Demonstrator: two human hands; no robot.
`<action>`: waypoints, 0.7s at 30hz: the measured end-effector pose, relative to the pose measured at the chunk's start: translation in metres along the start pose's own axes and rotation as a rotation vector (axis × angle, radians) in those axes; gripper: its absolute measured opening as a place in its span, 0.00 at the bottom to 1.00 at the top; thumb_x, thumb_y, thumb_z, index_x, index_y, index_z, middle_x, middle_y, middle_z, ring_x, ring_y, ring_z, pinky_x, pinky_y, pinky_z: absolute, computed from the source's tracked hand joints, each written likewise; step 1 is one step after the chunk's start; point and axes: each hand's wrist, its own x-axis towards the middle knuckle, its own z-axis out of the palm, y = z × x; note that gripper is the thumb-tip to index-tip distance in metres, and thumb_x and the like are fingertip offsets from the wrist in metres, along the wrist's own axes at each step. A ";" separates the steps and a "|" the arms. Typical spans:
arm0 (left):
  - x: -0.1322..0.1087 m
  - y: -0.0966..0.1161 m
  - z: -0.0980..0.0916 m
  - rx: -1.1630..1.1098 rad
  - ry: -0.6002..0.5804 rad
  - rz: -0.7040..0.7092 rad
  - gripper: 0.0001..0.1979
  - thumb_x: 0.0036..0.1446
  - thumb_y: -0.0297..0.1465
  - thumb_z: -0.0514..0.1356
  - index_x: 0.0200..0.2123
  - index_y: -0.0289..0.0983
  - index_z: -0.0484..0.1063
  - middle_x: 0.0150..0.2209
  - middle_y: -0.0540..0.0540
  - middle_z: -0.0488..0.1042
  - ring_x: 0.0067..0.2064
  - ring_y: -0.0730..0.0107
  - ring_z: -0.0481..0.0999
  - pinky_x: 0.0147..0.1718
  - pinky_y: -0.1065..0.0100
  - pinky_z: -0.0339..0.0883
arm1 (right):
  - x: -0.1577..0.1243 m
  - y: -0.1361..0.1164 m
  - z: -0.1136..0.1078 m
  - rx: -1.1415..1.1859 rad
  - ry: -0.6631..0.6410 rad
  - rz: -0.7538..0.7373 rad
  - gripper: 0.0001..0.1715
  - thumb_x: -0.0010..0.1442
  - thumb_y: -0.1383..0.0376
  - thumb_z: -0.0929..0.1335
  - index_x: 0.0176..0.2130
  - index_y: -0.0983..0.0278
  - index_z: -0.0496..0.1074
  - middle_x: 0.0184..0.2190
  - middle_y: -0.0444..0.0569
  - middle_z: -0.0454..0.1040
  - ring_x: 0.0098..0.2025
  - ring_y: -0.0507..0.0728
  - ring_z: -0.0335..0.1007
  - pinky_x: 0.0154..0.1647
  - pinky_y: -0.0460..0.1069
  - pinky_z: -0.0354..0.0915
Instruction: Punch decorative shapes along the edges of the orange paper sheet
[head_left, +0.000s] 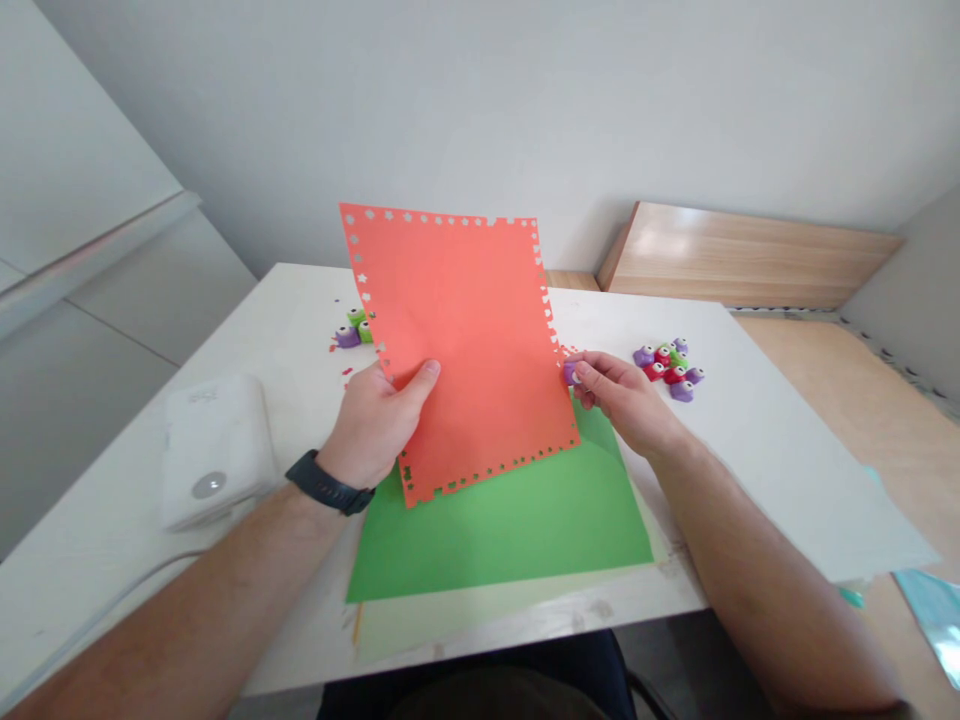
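An orange sheet of paper [472,340] with small shapes punched along all its edges is held up over the table. My left hand [382,415] grips its left side, thumb on the front face. At the right edge of the sheet, my right hand [615,395] has its fingers closed around a small purple craft punch [571,374]. Part of that punch is hidden by the fingers. Beneath lies a green sheet of paper [502,540], on top of paler sheets.
Several purple, red and green punches [667,368] cluster on the right of the white table [757,450]. More punches [352,330] sit at the left, partly behind the orange sheet. A white device [217,445] with a cable lies near the left edge. Paper bits are scattered about.
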 end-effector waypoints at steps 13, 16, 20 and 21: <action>0.003 -0.007 -0.005 0.060 -0.035 0.079 0.21 0.64 0.41 0.66 0.57 0.41 0.80 0.61 0.46 0.79 0.64 0.52 0.77 0.69 0.52 0.66 | 0.001 0.002 0.000 -0.001 0.010 0.014 0.19 0.65 0.49 0.74 0.44 0.61 0.80 0.37 0.46 0.74 0.34 0.53 0.63 0.35 0.50 0.58; 0.004 -0.007 -0.005 0.045 -0.029 0.087 0.21 0.64 0.40 0.66 0.58 0.41 0.80 0.62 0.46 0.79 0.64 0.52 0.77 0.69 0.52 0.67 | 0.001 0.002 0.000 0.001 0.011 0.018 0.19 0.65 0.49 0.74 0.44 0.61 0.81 0.37 0.46 0.75 0.34 0.53 0.63 0.35 0.50 0.58; 0.004 -0.009 -0.005 0.040 -0.043 0.070 0.23 0.63 0.40 0.66 0.60 0.41 0.78 0.63 0.45 0.78 0.65 0.52 0.76 0.68 0.52 0.67 | 0.000 0.001 0.000 0.007 0.017 0.022 0.19 0.65 0.49 0.74 0.44 0.61 0.81 0.37 0.46 0.75 0.34 0.53 0.63 0.35 0.50 0.57; 0.004 -0.009 -0.005 0.043 -0.048 0.063 0.23 0.63 0.41 0.66 0.60 0.40 0.78 0.63 0.44 0.78 0.65 0.51 0.76 0.68 0.51 0.66 | 0.000 0.001 0.000 0.008 0.020 0.023 0.19 0.65 0.49 0.74 0.44 0.61 0.81 0.37 0.46 0.75 0.34 0.53 0.63 0.35 0.50 0.57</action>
